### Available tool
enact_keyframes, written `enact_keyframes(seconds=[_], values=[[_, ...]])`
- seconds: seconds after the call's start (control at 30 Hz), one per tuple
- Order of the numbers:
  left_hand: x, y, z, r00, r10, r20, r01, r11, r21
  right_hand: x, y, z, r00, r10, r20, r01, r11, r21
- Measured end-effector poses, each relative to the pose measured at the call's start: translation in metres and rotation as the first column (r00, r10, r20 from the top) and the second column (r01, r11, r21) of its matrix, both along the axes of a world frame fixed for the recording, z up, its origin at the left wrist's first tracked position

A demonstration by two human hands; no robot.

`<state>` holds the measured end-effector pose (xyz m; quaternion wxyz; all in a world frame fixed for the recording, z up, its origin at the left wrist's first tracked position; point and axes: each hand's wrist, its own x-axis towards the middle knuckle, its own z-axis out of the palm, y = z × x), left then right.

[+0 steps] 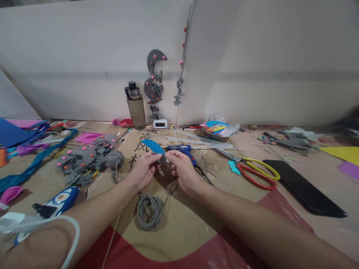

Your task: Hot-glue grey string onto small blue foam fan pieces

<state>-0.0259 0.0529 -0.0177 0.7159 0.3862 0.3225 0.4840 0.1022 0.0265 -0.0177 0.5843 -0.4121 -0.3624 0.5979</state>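
Note:
My left hand (144, 170) and my right hand (182, 170) meet over the cardboard, fingers pinched together. Between them they hold a blue leaf-shaped cutout (153, 146) that sticks up to the left, with a small grey piece (162, 160) at its base. Grey yarn runs down from the hands to a loose coil (150, 211) lying on the cardboard just in front of me. A blue glue gun (183, 150) lies right behind my right hand.
Scissors with red and yellow handles (256, 172) and a black phone (304, 188) lie to the right. Grey felt shapes with pink dots and a yarn ball (113, 160) sit at the left. A bottle (136, 108), small clock (159, 123) and scrap bowl (218, 130) stand by the wall.

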Motion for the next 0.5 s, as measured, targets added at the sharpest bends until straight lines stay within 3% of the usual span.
enact_keyframes(seconds=[0.33,0.5], values=[[-0.0018,0.001,-0.0023,0.999,-0.03,0.016,0.03,0.999,0.037,-0.0007,0.0033,-0.001,0.993,-0.092,0.074,0.089,0.995,0.036],[-0.0029,0.0009,0.0012,0.998,-0.024,0.05,0.025,1.0,-0.003,0.0015,0.0052,-0.0008,0.991,-0.133,0.016,0.133,0.991,0.006]])
